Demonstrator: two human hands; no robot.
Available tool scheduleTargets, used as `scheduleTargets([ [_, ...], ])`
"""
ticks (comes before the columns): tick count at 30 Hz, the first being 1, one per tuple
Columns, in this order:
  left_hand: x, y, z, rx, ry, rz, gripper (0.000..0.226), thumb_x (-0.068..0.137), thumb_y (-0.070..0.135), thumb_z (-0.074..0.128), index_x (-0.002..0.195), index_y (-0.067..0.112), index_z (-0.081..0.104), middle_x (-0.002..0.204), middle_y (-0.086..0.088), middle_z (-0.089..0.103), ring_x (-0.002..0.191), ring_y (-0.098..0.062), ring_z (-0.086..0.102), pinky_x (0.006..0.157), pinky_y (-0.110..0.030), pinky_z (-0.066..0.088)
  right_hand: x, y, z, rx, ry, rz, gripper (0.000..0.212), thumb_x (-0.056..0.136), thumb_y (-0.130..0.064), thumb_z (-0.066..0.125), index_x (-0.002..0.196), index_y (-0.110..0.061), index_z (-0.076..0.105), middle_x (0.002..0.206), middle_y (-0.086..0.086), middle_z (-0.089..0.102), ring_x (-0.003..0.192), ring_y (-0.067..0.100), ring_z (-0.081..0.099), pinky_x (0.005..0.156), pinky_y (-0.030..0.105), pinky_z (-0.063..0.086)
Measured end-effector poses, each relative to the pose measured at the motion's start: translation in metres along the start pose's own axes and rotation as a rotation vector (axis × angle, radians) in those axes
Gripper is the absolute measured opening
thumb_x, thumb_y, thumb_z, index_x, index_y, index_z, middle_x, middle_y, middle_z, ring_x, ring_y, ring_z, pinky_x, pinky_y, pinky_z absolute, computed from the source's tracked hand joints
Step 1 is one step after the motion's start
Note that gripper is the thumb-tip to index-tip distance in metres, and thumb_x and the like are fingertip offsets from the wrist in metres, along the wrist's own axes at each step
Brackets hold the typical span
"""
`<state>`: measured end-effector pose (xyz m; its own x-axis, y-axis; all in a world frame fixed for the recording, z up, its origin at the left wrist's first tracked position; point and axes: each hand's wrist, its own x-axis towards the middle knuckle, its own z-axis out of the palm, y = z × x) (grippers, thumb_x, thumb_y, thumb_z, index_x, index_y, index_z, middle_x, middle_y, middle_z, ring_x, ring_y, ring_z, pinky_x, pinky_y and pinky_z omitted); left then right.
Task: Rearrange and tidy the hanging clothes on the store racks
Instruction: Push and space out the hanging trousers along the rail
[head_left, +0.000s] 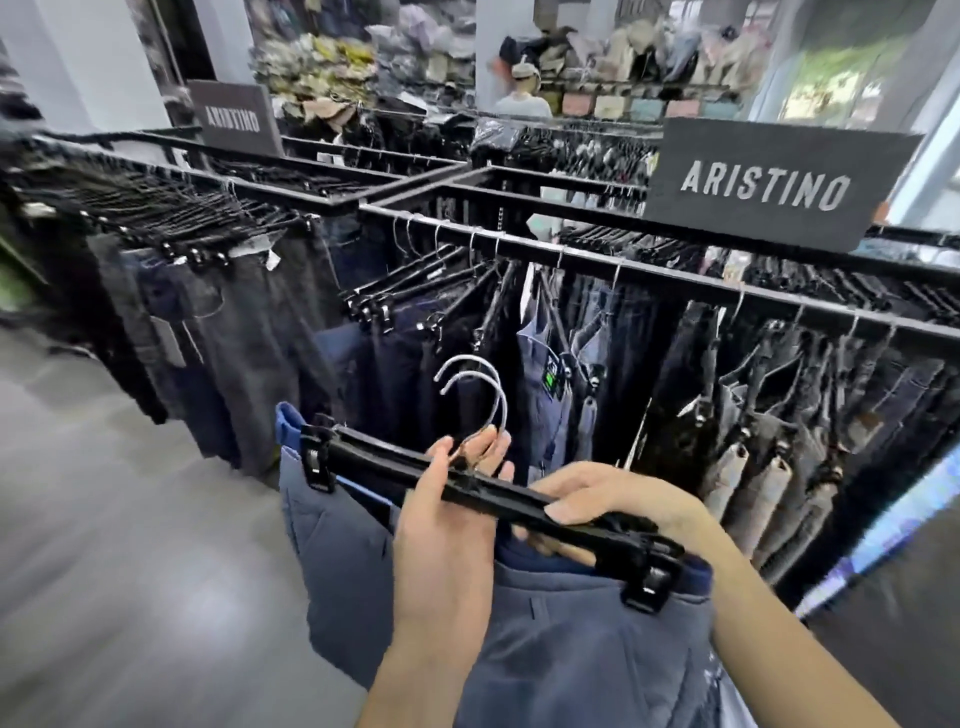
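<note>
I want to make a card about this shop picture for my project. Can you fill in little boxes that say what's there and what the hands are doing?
place: clothes shop with black racks
sign: ARISTINO sign on the rack
held: two black clip hangers with silver hooks
on the hangers: blue trousers
left hand: grips the hangers near the hooks
right hand: holds the hanger bar
on the racks: dark trousers

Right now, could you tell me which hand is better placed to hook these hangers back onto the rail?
Probably the left hand: it grips the hangers right beside the hooks.
</note>
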<state>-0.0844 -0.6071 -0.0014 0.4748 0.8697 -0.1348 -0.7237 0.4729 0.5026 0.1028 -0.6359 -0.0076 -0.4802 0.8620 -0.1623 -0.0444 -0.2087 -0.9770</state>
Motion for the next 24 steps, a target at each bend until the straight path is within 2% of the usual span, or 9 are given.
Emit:
scheduleTargets([
  [4,0.004,0.007,-0.006,0.09,0.042,0.008,0.035,0.1,0.018,0.046,0.133,0.005,0.047,0.122,-0.02,0.065,0.113,-0.031,0.064,0.104,-0.046,0.042,0.013,0.002,0.002,-0.015,-0.003,-0.009,0.046,0.085,-0.034,0.071,0.107,0.005,0.063,0.08,0.022,0.057,0.052,0.003,0.058,0.053,0.011,0.046],
  [7,0.002,0.005,-0.002,0.134,0.009,0.013,0.036,0.1,0.02,0.045,0.134,0.008,0.045,0.12,-0.021,0.066,0.112,-0.033,0.064,0.102,-0.048,0.044,0.009,-0.008,0.007,-0.044,-0.013,-0.051,0.032,0.091,-0.017,0.051,0.11,0.009,0.057,0.074,0.037,0.048,0.059,0.002,0.059,0.067,0.011,0.047],
  [10,0.004,0.007,0.004,0.175,0.017,-0.021,0.034,0.101,0.022,0.044,0.129,0.002,0.048,0.116,-0.025,0.067,0.107,-0.037,0.066,0.098,-0.049,0.048,0.001,-0.013,0.02,-0.067,0.108,-0.027,0.043,0.093,-0.025,0.054,0.109,0.014,0.059,0.065,0.013,0.058,0.06,0.011,0.055,0.071,0.021,0.044],
  [13,0.013,0.016,0.008,0.279,0.07,-0.042,0.03,0.101,0.022,0.041,0.105,0.001,0.062,0.109,-0.027,0.068,0.097,-0.039,0.07,0.083,-0.045,0.057,-0.003,-0.013,0.038,-0.065,0.185,-0.001,0.072,0.091,-0.044,0.062,0.119,0.021,0.051,0.071,0.006,0.064,0.063,0.016,0.053,0.058,0.024,0.041],
  [16,0.018,0.023,0.011,0.462,0.024,-0.097,0.058,0.101,0.023,0.037,0.062,0.012,0.078,0.087,-0.02,0.074,0.081,-0.031,0.073,0.081,-0.042,0.052,-0.008,-0.02,0.062,0.069,0.17,-0.007,0.054,0.101,-0.032,0.05,0.124,0.017,0.053,0.082,0.012,0.069,0.062,0.013,0.063,0.051,0.021,0.048],
  [18,0.017,0.025,0.012,0.549,-0.011,-0.147,0.064,0.101,0.025,0.034,0.054,0.018,0.077,0.079,-0.017,0.074,0.072,-0.027,0.074,0.079,-0.04,0.052,-0.011,-0.023,0.072,0.087,0.151,0.017,0.038,0.105,-0.023,0.042,0.113,0.008,0.063,0.09,0.019,0.067,0.073,0.014,0.07,0.07,0.029,0.059],
  [20,0.018,0.025,0.01,0.615,-0.011,-0.172,0.062,0.101,0.028,0.037,0.056,0.014,0.077,0.077,-0.018,0.074,0.063,-0.026,0.071,0.068,-0.039,0.054,-0.017,-0.022,0.068,-0.028,0.164,0.039,0.041,0.104,-0.03,0.044,0.11,0.001,0.069,0.097,0.017,0.07,0.088,0.024,0.066,0.09,0.047,0.054],
  [22,0.022,0.026,0.005,0.612,0.026,-0.165,0.051,0.101,0.024,0.041,0.068,0.007,0.076,0.076,-0.018,0.072,0.053,-0.028,0.065,0.053,-0.034,0.054,-0.023,-0.022,0.052,-0.153,0.303,0.065,0.046,0.103,-0.038,0.046,0.113,0.0,0.07,0.096,0.011,0.075,0.09,0.024,0.063,0.091,0.045,0.052],
  [24,0.023,0.027,0.001,0.597,0.046,-0.144,0.032,0.1,0.018,0.042,0.088,0.001,0.067,0.07,-0.016,0.068,0.041,-0.025,0.056,0.04,-0.027,0.048,-0.028,-0.024,0.039,-0.194,0.495,0.045,0.038,0.101,-0.039,0.049,0.115,-0.011,0.071,0.098,0.01,0.076,0.089,0.018,0.065,0.09,0.041,0.055],
])
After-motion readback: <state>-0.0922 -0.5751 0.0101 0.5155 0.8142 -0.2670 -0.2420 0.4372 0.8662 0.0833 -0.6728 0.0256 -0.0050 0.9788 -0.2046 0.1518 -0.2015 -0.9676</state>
